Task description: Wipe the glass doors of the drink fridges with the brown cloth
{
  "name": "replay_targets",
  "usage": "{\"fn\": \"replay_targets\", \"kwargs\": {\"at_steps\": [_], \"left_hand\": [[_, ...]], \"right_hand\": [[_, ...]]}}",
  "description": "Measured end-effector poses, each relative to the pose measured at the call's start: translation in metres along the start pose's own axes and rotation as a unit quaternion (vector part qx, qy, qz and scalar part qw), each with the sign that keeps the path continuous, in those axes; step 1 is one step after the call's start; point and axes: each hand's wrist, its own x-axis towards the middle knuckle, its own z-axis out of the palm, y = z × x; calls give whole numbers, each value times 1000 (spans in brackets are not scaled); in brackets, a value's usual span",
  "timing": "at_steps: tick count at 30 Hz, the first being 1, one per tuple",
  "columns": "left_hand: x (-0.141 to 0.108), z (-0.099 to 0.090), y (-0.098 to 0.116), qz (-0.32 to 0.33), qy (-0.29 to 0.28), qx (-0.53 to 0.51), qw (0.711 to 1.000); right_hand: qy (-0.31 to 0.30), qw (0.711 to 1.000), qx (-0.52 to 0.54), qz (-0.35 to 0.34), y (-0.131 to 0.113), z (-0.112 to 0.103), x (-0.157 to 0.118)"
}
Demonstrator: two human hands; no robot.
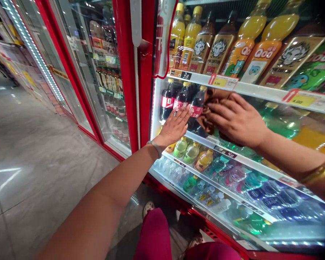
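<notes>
My left hand [174, 124] lies with fingers stretched out over the front of the dark bottles [182, 94] with red labels on the middle shelf; it looks to be at or just in front of them. To its right, my right hand [234, 117] has its fingers bent around a brown, dark, glossy thing [208, 117]. That thing is distorted and partly covered by the fingers, so I cannot make out what it is.
Yellow bottles [195, 27] and gold-labelled bottles [219, 48] line the shelf above. Green and yellow bottles [204, 159] stand below. Price tags [223, 82] run along the shelf edges. A red door frame [124, 68] rises at left, beside a grey floor [51, 155].
</notes>
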Motion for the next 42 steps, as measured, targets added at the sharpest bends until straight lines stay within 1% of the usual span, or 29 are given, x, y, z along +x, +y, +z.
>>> {"fn": "replay_targets", "kwargs": {"at_steps": [2,3,4,5,6,8,10,12,14,16,18,20,22,24,26,27,29,31,33,34,36,38,40,42], "left_hand": [[0,2,-4,1,5,3,1000],[-1,4,-6,0,9,3,1000],[-3,5,-8,-2,13,2,1000],[-6,7,-10,-3,14,1,1000],[-9,8,-12,-4,14,0,1000],[-18,10,-16,-5,6,-1,1000],[-26,11,-20,-8,-2,2,1000],[-30,10,-24,-14,-5,6,1000],[-30,10,-29,-18,-1,5,1000],[-28,11,-33,-23,4,0,1000],[-25,15,-37,-26,12,-6,1000],[-25,20,-41,-38,27,-6,999],[-27,24,-47,-58,47,-2,997],[-30,26,-55,-68,62,-4,996],[-33,27,-64,-51,65,-12,996],[-33,28,-69,-40,64,-17,997],[-33,30,-78,-24,60,-25,998],[-31,35,-85,-26,64,-32,997],[-28,42,-90,-48,84,-42,994],[-27,45,-91,-60,99,-48,992],[-28,52,-92,-68,123,-56,988],[-36,58,-91,-56,125,-55,989],[-51,65,-87,-41,107,-44,992],[-70,73,-80,-31,85,-32,995]], "right_hand": [[26,997,-9,68,2,6,27],[41,995,-9,92,-3,11,39],[51,993,-9,103,-10,18,47],[52,994,-5,97,-20,24,51],[43,996,0,76,-30,30,50],[4,1000,13,9,-46,37,40],[-28,998,23,-48,-49,36,27],[-25,998,11,-63,-39,31,25],[5,999,-6,-32,-25,29,40],[45,999,-14,28,-16,33,67],[70,994,-9,81,-19,42,92],[69,993,-6,97,-32,52,105],[47,997,1,68,-47,59,101],[13,1000,2,10,-56,59,89],[-6,999,-11,-38,-53,55,80],[-6,999,-21,-43,-49,52,81],[26,999,-36,-5,-38,50,92],[66,995,-43,69,-34,55,110],[91,988,-48,119,-43,67,123],[89,987,-51,122,-54,75,124],[66,992,-49,95,-82,90,112],[30,998,-28,42,-111,99,83],[9,1000,7,-11,-131,101,48],[-8,999,24,-24,-137,95,21]]}}
